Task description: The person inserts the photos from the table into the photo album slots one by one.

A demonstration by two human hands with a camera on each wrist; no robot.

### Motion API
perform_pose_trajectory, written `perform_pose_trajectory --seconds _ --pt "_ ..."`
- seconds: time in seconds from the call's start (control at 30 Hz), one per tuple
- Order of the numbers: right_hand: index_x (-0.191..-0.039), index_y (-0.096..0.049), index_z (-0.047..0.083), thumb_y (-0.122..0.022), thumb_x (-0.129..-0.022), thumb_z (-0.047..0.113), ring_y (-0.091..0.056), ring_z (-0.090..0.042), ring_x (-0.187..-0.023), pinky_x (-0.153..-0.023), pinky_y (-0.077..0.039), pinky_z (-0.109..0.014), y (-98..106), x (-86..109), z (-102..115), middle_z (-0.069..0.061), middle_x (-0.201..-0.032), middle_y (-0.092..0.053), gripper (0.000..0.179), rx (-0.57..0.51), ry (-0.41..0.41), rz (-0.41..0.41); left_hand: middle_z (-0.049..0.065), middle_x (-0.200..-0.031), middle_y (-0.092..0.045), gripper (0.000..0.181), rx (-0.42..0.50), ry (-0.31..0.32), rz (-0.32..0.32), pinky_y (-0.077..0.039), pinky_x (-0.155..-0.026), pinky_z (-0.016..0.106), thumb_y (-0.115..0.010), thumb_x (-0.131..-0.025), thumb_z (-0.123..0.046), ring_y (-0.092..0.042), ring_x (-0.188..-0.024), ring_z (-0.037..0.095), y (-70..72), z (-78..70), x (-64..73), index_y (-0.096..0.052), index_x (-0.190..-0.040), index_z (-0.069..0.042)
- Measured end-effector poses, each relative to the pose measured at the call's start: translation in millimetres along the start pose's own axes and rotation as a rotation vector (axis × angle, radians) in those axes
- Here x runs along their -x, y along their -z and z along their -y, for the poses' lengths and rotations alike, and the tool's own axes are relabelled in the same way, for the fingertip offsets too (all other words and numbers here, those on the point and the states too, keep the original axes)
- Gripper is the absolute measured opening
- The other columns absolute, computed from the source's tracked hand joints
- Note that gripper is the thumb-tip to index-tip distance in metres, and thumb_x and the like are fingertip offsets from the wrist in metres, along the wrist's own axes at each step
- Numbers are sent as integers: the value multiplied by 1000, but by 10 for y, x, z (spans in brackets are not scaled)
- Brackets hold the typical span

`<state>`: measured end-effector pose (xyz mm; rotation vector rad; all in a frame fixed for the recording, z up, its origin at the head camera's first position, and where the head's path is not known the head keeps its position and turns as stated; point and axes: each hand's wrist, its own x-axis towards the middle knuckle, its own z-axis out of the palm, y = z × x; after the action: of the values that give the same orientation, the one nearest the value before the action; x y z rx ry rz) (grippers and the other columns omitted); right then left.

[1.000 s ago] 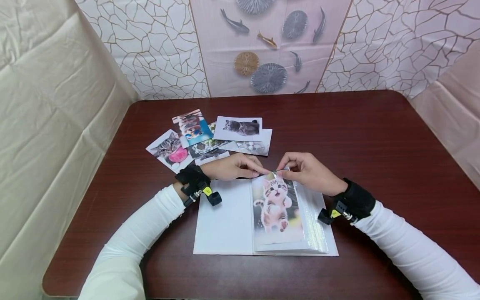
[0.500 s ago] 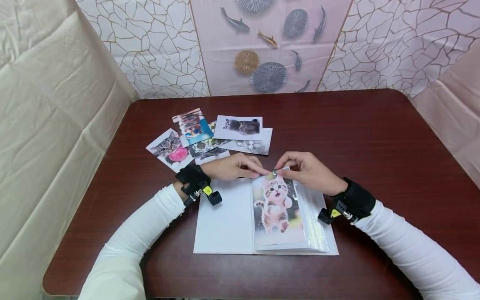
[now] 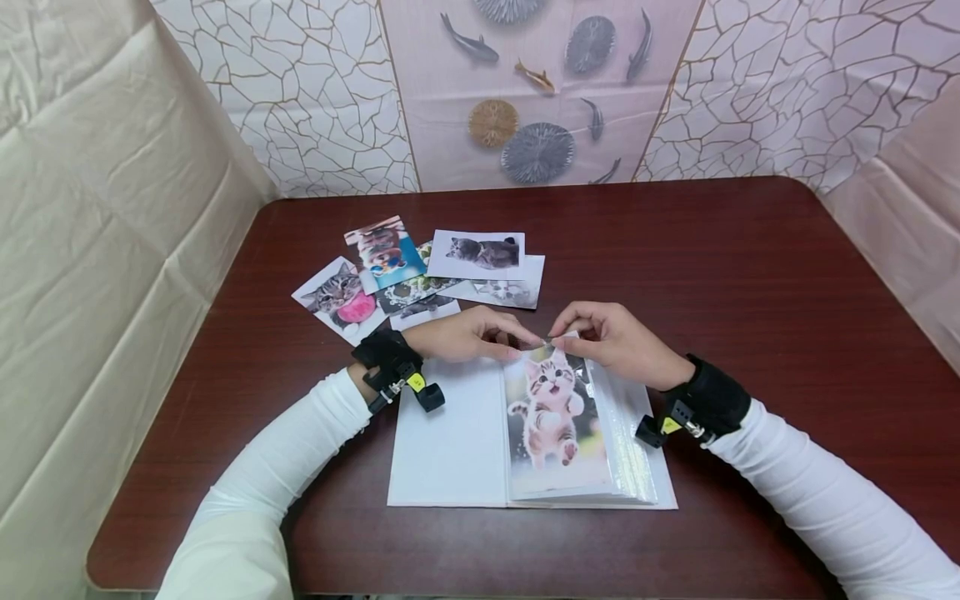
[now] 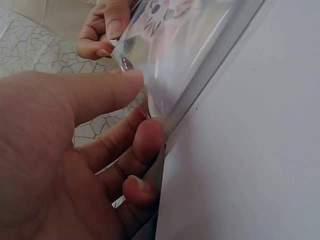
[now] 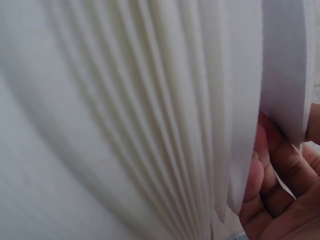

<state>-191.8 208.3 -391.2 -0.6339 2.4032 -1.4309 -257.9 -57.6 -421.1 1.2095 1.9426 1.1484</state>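
Note:
A white photo album (image 3: 450, 442) lies spread on the table, its left side a blank white inside cover. On the right, a kitten photo (image 3: 553, 408) sits in a clear plastic sleeve (image 4: 175, 55). My left hand (image 3: 474, 333) is at the sleeve's top edge near the spine; in the left wrist view its thumb lies on the front of the plastic, with fingers behind, pinching the edge. My right hand (image 3: 611, 343) pinches the top edge between thumb and index finger. In the right wrist view, its fingers (image 5: 255, 175) reach behind the lifted page, beside fanned pages (image 5: 150, 110).
Beyond the left hand, several loose cat photos overlap on the dark red-brown table (image 3: 750, 275): a grey cat photo (image 3: 480, 255), one with a pink ball (image 3: 341, 300), and one with a blue ground (image 3: 386, 254). A patterned cloth (image 3: 540, 100) hangs behind the table.
The left thumb and index finger have shifted slightly at the sleeve's top edge, the index finger bending a little more. The right hand keeps its pinch almost unmoved; album and loose photos stay put.

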Motion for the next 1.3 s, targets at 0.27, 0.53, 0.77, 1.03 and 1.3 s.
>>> perform_pose_trajectory --seconds 0.27,0.53,0.77,1.03,1.3 --pt "-107 -68 4 -64 -100 8 -46 -14 -66 -62 -37 -28 -17 -2 -3 -10 -86 -67 9 -36 35 -13 6 -127 -63 42 -27 42 -17 -44 -78 24 -67 -98 -11 -55 -86 15 -26 -10 -7 -60 -139 -9" --pt "-110 -67 2 -58 -101 2 -59 -10 -79 -70 -44 -24 -34 8 -10 -14 -104 -70 13 -63 79 -35 4 -95 -55 33 -47 23 -47 -39 -73 23 -69 -97 -13 -48 -82 16 -45 -31 -18 -67 -130 -10" --pt "-112 -66 -1 -58 -101 1 -55 -11 -76 -69 -43 -24 -46 20 3 -11 -105 -67 14 -74 111 -64 0 -83 -50 27 -23 3 -58 -35 -70 24 -68 -98 -13 -44 -74 16 -61 -71 -24 -68 -124 -10" --pt "-126 -56 -8 -54 -105 10 -62 -15 -77 -72 -52 -24 -28 16 27 0 -97 -69 27 -158 111 -37 -2 -75 -42 11 52 -28 -74 -33 -71 25 -62 -101 -9 -41 -72 15 -77 -98 -35 -68 -109 -6" --pt "-122 -59 -6 -49 -108 13 -60 -23 -67 -67 -53 -29 -34 17 6 2 -86 -68 26 -178 138 -20 -1 -79 -45 14 112 18 -95 -33 -72 25 -55 -104 -9 -42 -76 14 -87 -107 -31 -68 -102 -4"
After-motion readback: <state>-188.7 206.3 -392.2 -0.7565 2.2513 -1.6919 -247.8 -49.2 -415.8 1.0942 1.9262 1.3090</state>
